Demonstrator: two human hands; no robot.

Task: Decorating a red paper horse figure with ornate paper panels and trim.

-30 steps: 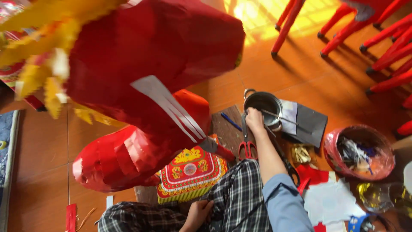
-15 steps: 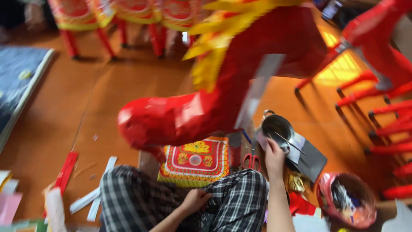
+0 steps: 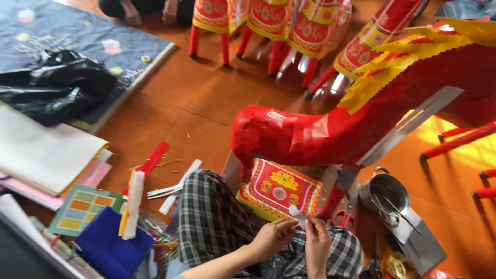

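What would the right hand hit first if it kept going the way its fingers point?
Probably the patterned red panel just above the white paper scrap pinched by the right hand; depth is unclear.

Your one head camera looks steeply down from close above your lap, tilted left; your hands sit at the near edge, the orange floor point(image 3: 196, 103) stretching far ahead.

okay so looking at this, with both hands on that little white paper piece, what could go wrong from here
The small white paper piece is pinched between the left hand and right hand, so it might tear or crease. The red paper horse head hangs just above the hands, so a raised hand could dent it. The red-handled scissors and metal pot sit near the right elbow and could get knocked.
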